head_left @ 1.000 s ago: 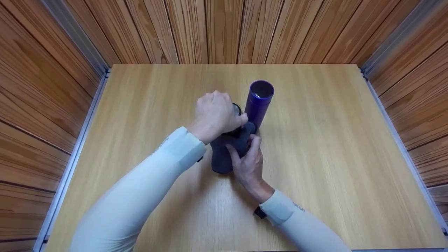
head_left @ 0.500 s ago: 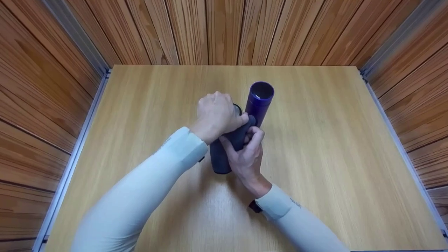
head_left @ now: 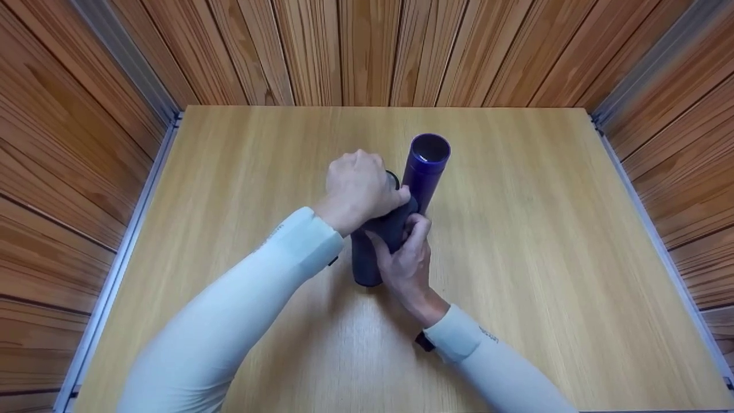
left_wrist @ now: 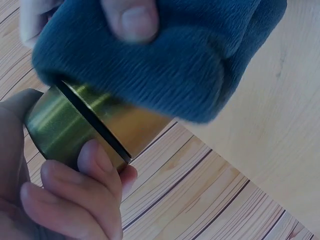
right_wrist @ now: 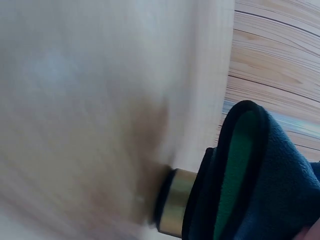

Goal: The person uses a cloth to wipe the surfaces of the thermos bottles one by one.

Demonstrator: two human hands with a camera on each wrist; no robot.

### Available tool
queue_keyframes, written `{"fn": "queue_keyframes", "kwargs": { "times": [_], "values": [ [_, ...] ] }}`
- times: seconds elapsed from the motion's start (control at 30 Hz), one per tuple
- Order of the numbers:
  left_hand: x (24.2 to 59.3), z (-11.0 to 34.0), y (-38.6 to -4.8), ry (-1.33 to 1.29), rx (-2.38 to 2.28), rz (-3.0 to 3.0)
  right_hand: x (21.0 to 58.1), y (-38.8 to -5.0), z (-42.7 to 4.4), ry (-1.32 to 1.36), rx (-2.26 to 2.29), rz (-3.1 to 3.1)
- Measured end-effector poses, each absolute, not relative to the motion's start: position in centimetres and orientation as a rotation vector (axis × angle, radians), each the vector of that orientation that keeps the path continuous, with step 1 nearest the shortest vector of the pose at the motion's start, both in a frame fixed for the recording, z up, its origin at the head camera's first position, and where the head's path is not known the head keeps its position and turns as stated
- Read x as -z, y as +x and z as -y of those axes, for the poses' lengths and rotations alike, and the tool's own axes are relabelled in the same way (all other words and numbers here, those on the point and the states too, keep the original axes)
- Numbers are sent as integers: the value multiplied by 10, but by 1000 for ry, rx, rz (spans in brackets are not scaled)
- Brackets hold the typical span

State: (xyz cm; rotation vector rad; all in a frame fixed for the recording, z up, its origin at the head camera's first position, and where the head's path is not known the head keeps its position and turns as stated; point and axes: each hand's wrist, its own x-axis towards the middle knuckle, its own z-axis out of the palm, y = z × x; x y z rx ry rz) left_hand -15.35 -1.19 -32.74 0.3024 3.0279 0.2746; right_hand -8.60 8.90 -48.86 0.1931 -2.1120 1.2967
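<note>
flask (left_wrist: pixel 112 120): middle hidden by cloth (left_wrist: pixel 165 70) | purple cylinder (head_left: pixel 423 178): base hidden | sleeve lettering (head_left: pixel 488 335): too small to read

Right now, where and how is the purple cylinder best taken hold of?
Perhaps grip the purple cylinder high on its wall, from the right: it appears upright, its rounded upper right shows uncovered, and the cloth, left hand and right hand crowd its left and near sides.

In the head view, a pale wood-grained table (head_left: pixel 562 258) fills the centre and runs off the lower edge, a soft sheen of light (head_left: pixel 367 338) at bottom centre. Reddish-brown planks line the back wall (head_left: pixel 367 51) across the top, the left wall (head_left: pixel 51 160) and the right wall (head_left: pixel 694 155). Grey metal posts stand in the upper-left corner (head_left: pixel 129 57) and upper-right corner (head_left: pixel 651 60).
</note>
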Motion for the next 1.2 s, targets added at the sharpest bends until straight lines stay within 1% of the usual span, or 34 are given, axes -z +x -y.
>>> {"fn": "queue_keyframes", "kwargs": {
  "times": [0.23, 0.53, 0.7, 0.93, 1.2],
  "values": [
    [326, 10, -152, 298, -241, -3014, 494, -81, -94, 136, -1326, 2206],
    [327, 12, -152, 297, -230, -3030, 470, -84, -87, 112, -1324, 2133],
    [327, 13, -153, 300, -237, -3022, 464, -88, -82, 104, -1262, 2116],
    [325, 16, -154, 280, -266, -3009, 474, -92, -83, 121, -1193, 2195],
    [324, 16, -155, 267, -280, -2981, 487, -86, -90, 114, -1281, 2283]
  ]
}}
